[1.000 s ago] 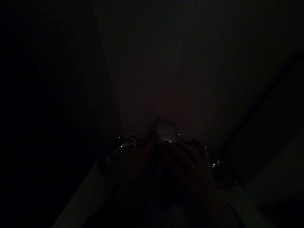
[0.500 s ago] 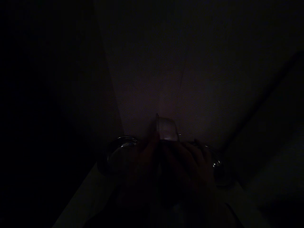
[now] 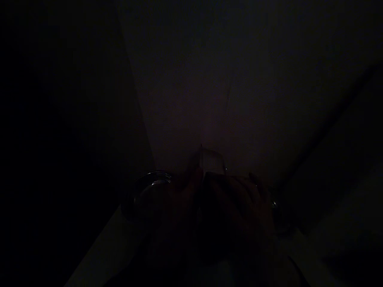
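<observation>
The view is very dark and little detail shows. A pale, cup-shaped thing with a rim (image 3: pixel 213 161) is tipped on its side between my hands; I cannot make out its exact kind. My left hand (image 3: pixel 182 195) is closed at its left edge, thumb against the rim. From the right, the bent fingers of my right hand (image 3: pixel 248 199) lie along its lower side. Both hands appear to grip it. A shiny round metal bowl (image 3: pixel 143 199) stands just left of my left hand. Another shiny round thing (image 3: pixel 281 217) is partly hidden behind my right hand.
A pale surface with a straight edge (image 3: pixel 98 247) lies under the bowl at lower left. Beyond the hands rises or stretches a plain, dim panel (image 3: pixel 191 91) with a seam. A dark band (image 3: pixel 335 115) runs diagonally at the right.
The picture has grown darker. The cup-shaped thing and my right hand have shifted slightly to the right; my left hand stays closed at the rim.
</observation>
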Motion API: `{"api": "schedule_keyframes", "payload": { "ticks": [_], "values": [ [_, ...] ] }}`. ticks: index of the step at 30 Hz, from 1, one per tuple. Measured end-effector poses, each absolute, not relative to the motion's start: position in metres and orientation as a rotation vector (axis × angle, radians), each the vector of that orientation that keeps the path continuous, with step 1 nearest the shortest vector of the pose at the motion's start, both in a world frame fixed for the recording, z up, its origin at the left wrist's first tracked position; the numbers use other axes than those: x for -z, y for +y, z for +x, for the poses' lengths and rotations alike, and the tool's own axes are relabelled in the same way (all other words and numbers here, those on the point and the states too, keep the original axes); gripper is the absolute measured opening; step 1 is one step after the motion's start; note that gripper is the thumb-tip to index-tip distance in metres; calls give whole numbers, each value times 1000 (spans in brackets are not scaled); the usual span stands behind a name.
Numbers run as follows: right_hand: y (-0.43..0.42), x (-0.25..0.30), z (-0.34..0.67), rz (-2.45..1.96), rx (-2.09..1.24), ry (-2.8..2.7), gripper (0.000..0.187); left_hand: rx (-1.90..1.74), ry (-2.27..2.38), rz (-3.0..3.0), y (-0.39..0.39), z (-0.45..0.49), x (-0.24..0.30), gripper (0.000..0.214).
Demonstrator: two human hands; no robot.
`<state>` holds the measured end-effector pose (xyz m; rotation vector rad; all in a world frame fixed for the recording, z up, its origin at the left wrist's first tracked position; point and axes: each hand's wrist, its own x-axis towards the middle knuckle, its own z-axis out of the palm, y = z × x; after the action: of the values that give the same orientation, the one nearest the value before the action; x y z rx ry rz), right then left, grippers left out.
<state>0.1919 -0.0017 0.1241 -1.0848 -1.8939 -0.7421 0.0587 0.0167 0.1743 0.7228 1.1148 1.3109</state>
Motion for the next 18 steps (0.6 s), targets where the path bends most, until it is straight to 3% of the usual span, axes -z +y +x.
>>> {"api": "schedule_keyframes", "payload": {
  "ticks": [18],
  "values": [
    [-3, -122, 194, -1010, 733, -1909, 29, -1423, 1092, 743, 18, 60, -171, 22]
  ]
}}
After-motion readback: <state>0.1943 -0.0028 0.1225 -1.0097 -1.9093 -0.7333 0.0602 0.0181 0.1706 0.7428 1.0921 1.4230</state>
